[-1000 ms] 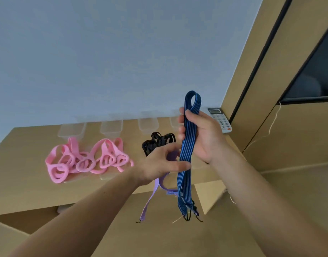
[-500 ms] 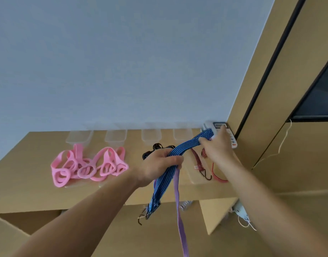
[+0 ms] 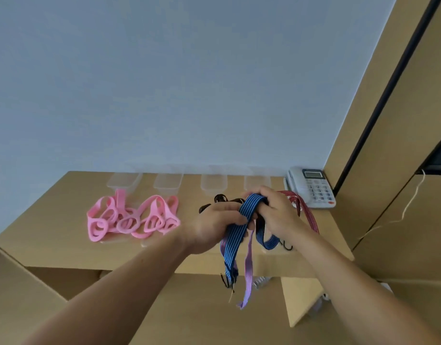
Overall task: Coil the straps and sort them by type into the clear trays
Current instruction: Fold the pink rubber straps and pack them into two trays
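1. At the desk's (image 3: 52, 227) left, the pink loop straps (image 3: 132, 217) are lying in a tangled heap before the clear trays (image 3: 124, 181), unsorted.
2. Your left hand (image 3: 212, 227) is gripping the blue striped strap (image 3: 251, 207) above the desk's front edge, fingers (image 3: 233, 214) curled round it.
3. You are coiling: the strap is arching between both hands, its long tails hanging straight down, hooked ends lowest, beside a lilac strap (image 3: 248, 270).
4. Your right hand (image 3: 279, 215) is clenching the fold; next, I judge, you should be winding the tails up.
5. Red striped straps (image 3: 304, 210) are lying by the telephone (image 3: 311, 188).
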The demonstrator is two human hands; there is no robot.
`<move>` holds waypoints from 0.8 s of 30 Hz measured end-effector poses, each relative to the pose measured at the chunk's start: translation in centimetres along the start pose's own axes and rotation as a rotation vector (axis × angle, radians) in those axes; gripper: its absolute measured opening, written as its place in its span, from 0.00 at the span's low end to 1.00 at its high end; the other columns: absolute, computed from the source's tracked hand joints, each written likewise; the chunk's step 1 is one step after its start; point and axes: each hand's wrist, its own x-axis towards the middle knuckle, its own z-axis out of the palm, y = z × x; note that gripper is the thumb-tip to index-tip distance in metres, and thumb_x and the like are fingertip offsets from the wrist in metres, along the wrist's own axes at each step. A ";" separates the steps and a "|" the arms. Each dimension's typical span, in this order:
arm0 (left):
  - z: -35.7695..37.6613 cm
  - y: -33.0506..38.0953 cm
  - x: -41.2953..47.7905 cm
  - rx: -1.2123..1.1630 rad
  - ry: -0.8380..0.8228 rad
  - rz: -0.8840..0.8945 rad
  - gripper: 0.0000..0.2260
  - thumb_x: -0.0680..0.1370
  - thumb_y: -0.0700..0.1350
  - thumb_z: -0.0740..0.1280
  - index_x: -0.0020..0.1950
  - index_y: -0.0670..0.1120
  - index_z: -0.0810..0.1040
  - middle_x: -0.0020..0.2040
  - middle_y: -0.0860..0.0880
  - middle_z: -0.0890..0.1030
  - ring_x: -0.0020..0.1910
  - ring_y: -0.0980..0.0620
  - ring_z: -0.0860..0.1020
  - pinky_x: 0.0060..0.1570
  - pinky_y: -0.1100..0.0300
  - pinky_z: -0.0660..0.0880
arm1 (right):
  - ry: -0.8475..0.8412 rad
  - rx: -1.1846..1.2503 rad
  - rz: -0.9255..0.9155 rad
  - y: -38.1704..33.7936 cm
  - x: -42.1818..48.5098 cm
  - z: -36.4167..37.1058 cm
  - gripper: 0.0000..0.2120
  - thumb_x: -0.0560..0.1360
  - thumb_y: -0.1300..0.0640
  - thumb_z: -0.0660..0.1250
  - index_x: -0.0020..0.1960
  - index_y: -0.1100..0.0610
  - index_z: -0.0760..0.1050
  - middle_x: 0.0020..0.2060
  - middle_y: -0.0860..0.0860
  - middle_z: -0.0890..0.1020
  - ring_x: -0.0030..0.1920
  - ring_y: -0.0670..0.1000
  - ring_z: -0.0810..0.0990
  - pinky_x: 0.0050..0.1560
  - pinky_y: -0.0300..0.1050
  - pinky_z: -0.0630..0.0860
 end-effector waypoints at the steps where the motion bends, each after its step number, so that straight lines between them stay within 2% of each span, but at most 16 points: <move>1: 0.0 -0.1 -0.1 0.010 0.024 0.000 0.13 0.72 0.41 0.66 0.52 0.34 0.79 0.45 0.34 0.78 0.46 0.39 0.74 0.49 0.46 0.72 | 0.041 0.090 0.022 0.0 0.2 0.1 0.16 0.80 0.68 0.58 0.50 0.50 0.79 0.35 0.45 0.82 0.36 0.42 0.80 0.38 0.36 0.75; 3: -0.3 0.0 -0.4 0.062 0.053 -0.022 0.15 0.74 0.42 0.67 0.55 0.31 0.78 0.48 0.26 0.74 0.48 0.36 0.71 0.51 0.34 0.69 | 0.147 0.283 0.077 -0.2 0.5 0.3 0.15 0.80 0.69 0.55 0.51 0.57 0.79 0.29 0.48 0.79 0.29 0.48 0.76 0.29 0.42 0.71; 5: -0.6 0.1 -0.6 0.117 0.056 -0.022 0.11 0.78 0.41 0.66 0.53 0.33 0.79 0.46 0.22 0.73 0.46 0.36 0.71 0.52 0.25 0.67 | 0.195 0.384 0.134 -0.3 0.3 0.4 0.13 0.80 0.65 0.54 0.52 0.61 0.77 0.26 0.50 0.76 0.26 0.49 0.72 0.26 0.43 0.66; 7: -0.7 0.6 -0.5 0.111 0.088 0.027 0.09 0.81 0.40 0.65 0.51 0.35 0.81 0.40 0.26 0.75 0.40 0.36 0.74 0.46 0.29 0.73 | 0.086 0.466 0.169 0.1 -0.4 0.8 0.12 0.76 0.57 0.56 0.53 0.60 0.74 0.31 0.52 0.77 0.30 0.50 0.73 0.29 0.46 0.67; 9: -0.6 1.3 -0.1 -0.011 0.143 0.083 0.10 0.82 0.40 0.64 0.54 0.34 0.80 0.43 0.28 0.79 0.41 0.34 0.77 0.47 0.33 0.75 | -0.092 0.577 0.141 0.6 -1.6 1.8 0.15 0.75 0.52 0.59 0.56 0.59 0.73 0.39 0.53 0.79 0.39 0.52 0.77 0.35 0.46 0.73; 10: -0.5 1.7 0.2 -0.074 0.166 0.098 0.11 0.81 0.39 0.64 0.55 0.32 0.79 0.47 0.29 0.80 0.43 0.34 0.78 0.49 0.35 0.75 | -0.140 0.578 0.120 0.7 -2.2 2.5 0.16 0.76 0.50 0.62 0.59 0.59 0.72 0.43 0.53 0.80 0.43 0.52 0.79 0.40 0.45 0.75; 12: -0.3 2.2 0.7 -0.107 0.185 0.103 0.11 0.82 0.38 0.63 0.57 0.31 0.79 0.48 0.33 0.81 0.42 0.40 0.81 0.44 0.48 0.80 | -0.106 0.411 0.087 1.1 -2.7 3.8 0.15 0.74 0.52 0.70 0.58 0.53 0.74 0.46 0.49 0.83 0.47 0.49 0.82 0.45 0.41 0.77; 13: -0.1 2.4 0.8 -0.098 0.176 0.095 0.11 0.82 0.37 0.62 0.56 0.31 0.79 0.46 0.35 0.81 0.38 0.44 0.82 0.38 0.55 0.80 | -0.035 0.311 0.075 1.2 -2.8 4.2 0.11 0.73 0.55 0.71 0.54 0.49 0.75 0.44 0.46 0.84 0.45 0.46 0.83 0.44 0.38 0.77; 15: 0.0 2.4 1.0 -0.068 0.179 0.088 0.11 0.82 0.37 0.61 0.57 0.31 0.78 0.44 0.38 0.81 0.34 0.48 0.80 0.31 0.60 0.78 | 0.054 0.319 0.099 1.0 -3.0 4.5 0.09 0.76 0.60 0.69 0.47 0.46 0.77 0.38 0.48 0.84 0.39 0.48 0.83 0.40 0.39 0.77; 17: -0.5 2.3 1.2 -0.083 0.254 0.110 0.11 0.81 0.34 0.60 0.59 0.36 0.79 0.44 0.43 0.83 0.34 0.50 0.81 0.33 0.60 0.78 | 0.091 0.538 0.184 0.9 -3.3 4.0 0.05 0.79 0.61 0.66 0.49 0.51 0.78 0.40 0.55 0.85 0.40 0.55 0.84 0.41 0.47 0.79; 19: -1.7 2.2 1.5 -0.162 0.377 0.137 0.15 0.80 0.31 0.58 0.61 0.41 0.79 0.45 0.47 0.84 0.35 0.51 0.81 0.37 0.59 0.79 | 0.151 0.729 0.245 0.6 -3.7 2.9 0.04 0.80 0.59 0.64 0.52 0.58 0.76 0.44 0.60 0.84 0.41 0.59 0.83 0.40 0.52 0.80; 21: -2.9 2.2 1.7 -0.267 0.500 0.147 0.16 0.79 0.31 0.57 0.60 0.43 0.79 0.45 0.47 0.84 0.35 0.51 0.81 0.37 0.60 0.79 | 0.178 0.804 0.255 0.6 -4.0 1.9 0.05 0.80 0.58 0.64 0.48 0.58 0.76 0.39 0.60 0.82 0.37 0.60 0.81 0.40 0.54 0.78; 23: -3.9 2.1 1.7 -0.338 0.587 0.158 0.16 0.79 0.31 0.56 0.58 0.45 0.79 0.45 0.48 0.82 0.33 0.52 0.81 0.31 0.63 0.78 | 0.180 0.773 0.236 0.5 -4.4 1.1 0.09 0.79 0.58 0.63 0.41 0.56 0.78 0.32 0.58 0.78 0.31 0.58 0.78 0.36 0.52 0.76; 24: -4.2 2.0 1.8 -0.343 0.628 0.169 0.16 0.79 0.31 0.56 0.57 0.46 0.78 0.46 0.48 0.82 0.33 0.53 0.81 0.29 0.63 0.77 | 0.174 0.782 0.241 0.4 -4.6 0.8 0.08 0.78 0.58 0.64 0.41 0.56 0.78 0.30 0.57 0.76 0.29 0.57 0.76 0.34 0.51 0.75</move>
